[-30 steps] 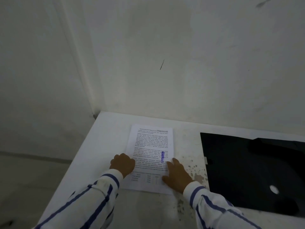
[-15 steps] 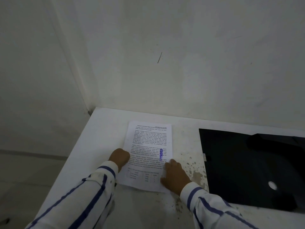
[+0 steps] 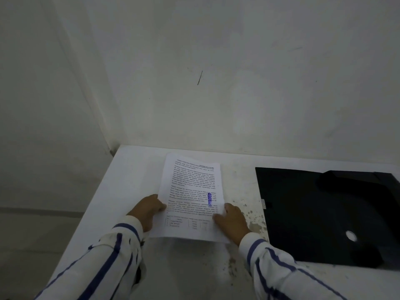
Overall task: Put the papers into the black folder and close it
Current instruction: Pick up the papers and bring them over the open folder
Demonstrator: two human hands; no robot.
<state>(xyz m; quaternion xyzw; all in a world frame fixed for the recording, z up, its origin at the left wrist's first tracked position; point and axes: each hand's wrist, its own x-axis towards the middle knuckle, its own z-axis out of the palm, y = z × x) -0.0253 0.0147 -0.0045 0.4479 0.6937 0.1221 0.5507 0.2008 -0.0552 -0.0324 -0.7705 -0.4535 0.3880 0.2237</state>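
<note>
White printed papers [image 3: 190, 182] with a blue stamp lie on the left part of the white table [image 3: 134, 169], their near end raised off the surface. My left hand [image 3: 147, 210] grips the papers' left edge. My right hand [image 3: 232, 220] holds the right edge, thumb on top of the sheet. The black folder [image 3: 313, 213] lies open and flat to the right of the papers, a small white round spot on its near part. A gap of stained tabletop separates the papers from the folder.
White walls meet in a corner just behind the table's far left end. The table's left edge drops to a grey floor [image 3: 32, 234]. Brown stains [image 3: 253, 217] mark the tabletop between the papers and the folder.
Both hands have shifted from pressing on the sheet to gripping its side edges. The papers' near end has come up off the table and the stack tilts slightly.
</note>
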